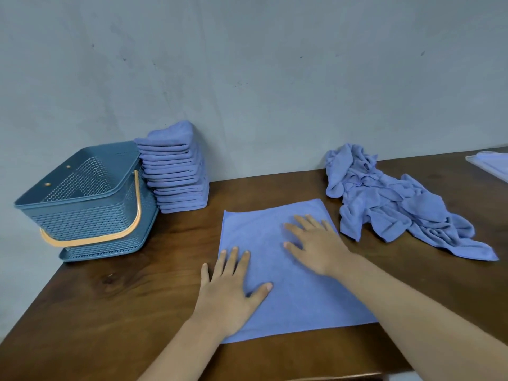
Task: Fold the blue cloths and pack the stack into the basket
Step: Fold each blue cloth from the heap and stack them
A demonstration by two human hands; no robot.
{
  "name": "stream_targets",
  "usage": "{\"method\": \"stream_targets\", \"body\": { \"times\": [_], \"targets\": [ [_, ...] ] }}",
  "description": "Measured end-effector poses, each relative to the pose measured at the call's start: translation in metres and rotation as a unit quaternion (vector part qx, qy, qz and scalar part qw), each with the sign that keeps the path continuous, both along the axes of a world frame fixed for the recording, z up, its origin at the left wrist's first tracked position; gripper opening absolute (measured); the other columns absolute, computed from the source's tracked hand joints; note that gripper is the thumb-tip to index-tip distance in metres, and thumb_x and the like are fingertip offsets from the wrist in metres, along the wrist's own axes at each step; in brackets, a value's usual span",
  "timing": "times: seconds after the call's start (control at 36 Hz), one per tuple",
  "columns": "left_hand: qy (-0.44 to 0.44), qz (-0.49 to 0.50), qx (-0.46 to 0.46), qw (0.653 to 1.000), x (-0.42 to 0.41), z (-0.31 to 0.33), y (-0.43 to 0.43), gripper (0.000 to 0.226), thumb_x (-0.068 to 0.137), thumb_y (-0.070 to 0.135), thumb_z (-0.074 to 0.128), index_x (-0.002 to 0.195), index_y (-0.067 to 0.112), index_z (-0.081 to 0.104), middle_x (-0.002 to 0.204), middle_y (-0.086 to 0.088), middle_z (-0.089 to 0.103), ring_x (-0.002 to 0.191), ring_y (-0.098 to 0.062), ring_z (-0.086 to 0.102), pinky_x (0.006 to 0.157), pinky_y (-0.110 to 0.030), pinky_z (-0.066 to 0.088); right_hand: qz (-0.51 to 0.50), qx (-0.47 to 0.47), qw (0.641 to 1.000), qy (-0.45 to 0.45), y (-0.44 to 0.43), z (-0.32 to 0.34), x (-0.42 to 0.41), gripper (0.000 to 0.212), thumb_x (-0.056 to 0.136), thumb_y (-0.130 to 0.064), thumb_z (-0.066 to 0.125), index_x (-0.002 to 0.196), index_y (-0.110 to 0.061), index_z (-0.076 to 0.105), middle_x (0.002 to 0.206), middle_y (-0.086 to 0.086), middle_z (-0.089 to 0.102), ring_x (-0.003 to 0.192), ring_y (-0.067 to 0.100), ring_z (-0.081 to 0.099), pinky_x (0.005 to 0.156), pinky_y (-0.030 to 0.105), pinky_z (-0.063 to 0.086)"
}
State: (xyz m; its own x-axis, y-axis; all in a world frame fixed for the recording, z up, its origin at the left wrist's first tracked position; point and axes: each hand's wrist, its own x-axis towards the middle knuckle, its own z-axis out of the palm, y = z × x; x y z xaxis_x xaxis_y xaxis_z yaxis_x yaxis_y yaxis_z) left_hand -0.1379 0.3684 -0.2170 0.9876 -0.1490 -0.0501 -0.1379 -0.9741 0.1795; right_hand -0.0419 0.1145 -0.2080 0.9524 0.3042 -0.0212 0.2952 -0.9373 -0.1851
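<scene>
One blue cloth lies spread flat on the wooden table in front of me. My left hand presses flat on its left edge, fingers straight. Farther in, my right hand rests flat on the cloth's right half with fingers spread. A tall stack of folded blue cloths stands against the wall at the back left. Next to it, at the table's left end, sits the blue lattice basket with an orange handle, tilted and holding nothing. A heap of crumpled blue cloths lies at the right.
A pale tray or lid shows at the far right edge of the table. The grey wall runs along the table's back. The table's left edge passes just under the basket.
</scene>
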Motion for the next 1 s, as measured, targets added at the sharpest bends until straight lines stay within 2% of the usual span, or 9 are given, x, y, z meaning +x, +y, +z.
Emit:
{"method": "stream_targets", "body": {
  "times": [0.14,0.25,0.44,0.53,0.58,0.67,0.72,0.81,1.0],
  "targets": [
    [-0.019,-0.065,-0.02,0.998,-0.021,-0.004,-0.009,0.073,0.104,0.072,0.022,0.168,0.042,0.004,0.174,0.022,-0.011,0.16,-0.004,-0.018,0.132,-0.045,-0.007,0.033,0.012,0.999,0.024,0.011,-0.007,-0.082,0.071,0.104,-0.075,0.02,0.167,-0.046,0.005,0.175,-0.015,-0.011,0.162,0.016,-0.013,0.131,0.046,0.0],
    [-0.001,-0.083,-0.01,0.996,-0.038,-0.007,-0.007,0.075,0.1,0.082,0.013,0.164,0.051,-0.012,0.171,0.025,-0.024,0.155,-0.003,-0.03,0.131,-0.044,-0.011,0.039,-0.003,0.999,0.033,-0.011,-0.007,-0.118,0.073,0.097,-0.086,0.011,0.16,-0.058,-0.014,0.169,-0.022,-0.029,0.157,0.01,-0.029,0.131,0.045,-0.008],
    [0.014,-0.076,0.003,0.997,-0.049,-0.004,0.004,0.087,0.091,0.093,0.011,0.16,0.053,-0.02,0.169,0.019,-0.032,0.153,-0.007,-0.037,0.131,-0.045,-0.011,0.011,-0.009,1.0,0.028,-0.047,-0.009,-0.139,0.079,0.088,-0.096,0.007,0.155,-0.063,-0.02,0.167,-0.021,-0.034,0.155,0.009,-0.033,0.132,0.042,-0.006],
    [-0.02,-0.085,-0.004,0.996,-0.053,-0.004,0.004,0.086,0.093,0.091,0.015,0.166,0.048,-0.006,0.171,0.019,-0.021,0.159,-0.01,-0.026,0.131,-0.045,-0.009,0.014,-0.011,1.0,-0.005,-0.048,-0.011,-0.145,0.079,0.09,-0.094,0.007,0.16,-0.06,-0.008,0.171,-0.019,-0.025,0.159,0.012,-0.025,0.132,0.045,-0.005],
    [-0.092,-0.124,-0.016,0.988,-0.057,-0.001,0.003,0.071,0.101,0.08,0.027,0.163,0.045,0.026,0.172,0.021,0.015,0.162,-0.009,0.006,0.131,-0.04,-0.005,0.03,-0.01,0.998,-0.059,-0.048,-0.011,-0.148,0.075,0.096,-0.088,0.013,0.163,-0.054,0.016,0.174,-0.019,-0.002,0.163,0.013,-0.007,0.132,0.047,0.002],
    [-0.229,-0.258,-0.022,0.938,-0.065,-0.006,-0.001,0.029,0.107,0.054,0.05,0.122,0.033,0.064,0.127,0.015,0.061,0.122,-0.012,0.058,0.123,-0.037,0.027,0.109,0.037,0.984,-0.134,-0.05,-0.015,-0.153,0.047,0.107,-0.069,0.035,0.145,-0.048,0.055,0.159,-0.025,0.041,0.153,0.007,0.03,0.123,0.038,0.03],
    [-0.241,-0.317,-0.032,0.917,-0.069,-0.008,-0.006,0.026,0.108,0.052,0.053,0.108,0.029,0.066,0.111,0.014,0.06,0.104,-0.014,0.059,0.103,-0.031,0.043,0.171,0.085,0.969,-0.155,-0.05,-0.019,-0.156,0.025,0.109,-0.052,0.05,0.125,-0.044,0.067,0.139,-0.027,0.055,0.134,0.003,0.049,0.106,0.031,0.046],
    [-0.216,-0.323,-0.053,0.92,-0.07,-0.006,-0.01,0.028,0.109,0.055,0.05,0.106,0.032,0.066,0.106,0.018,0.056,0.099,-0.009,0.055,0.09,-0.027,0.046,0.201,0.11,0.96,-0.163,-0.047,-0.019,-0.16,0.013,0.107,-0.038,0.059,0.112,-0.039,0.071,0.123,-0.026,0.06,0.112,0.001,0.056,0.088,0.026,0.049],
    [-0.191,-0.266,-0.054,0.943,-0.068,-0.008,-0.016,0.025,0.115,0.045,0.036,0.103,0.03,0.053,0.102,0.016,0.051,0.092,-0.01,0.052,0.085,-0.032,0.049,0.162,0.111,0.972,-0.126,-0.045,-0.014,-0.164,0.036,0.1,-0.065,0.056,0.126,-0.041,0.067,0.125,-0.028,0.059,0.116,-0.004,0.054,0.096,0.017,0.044]
  ]
}}
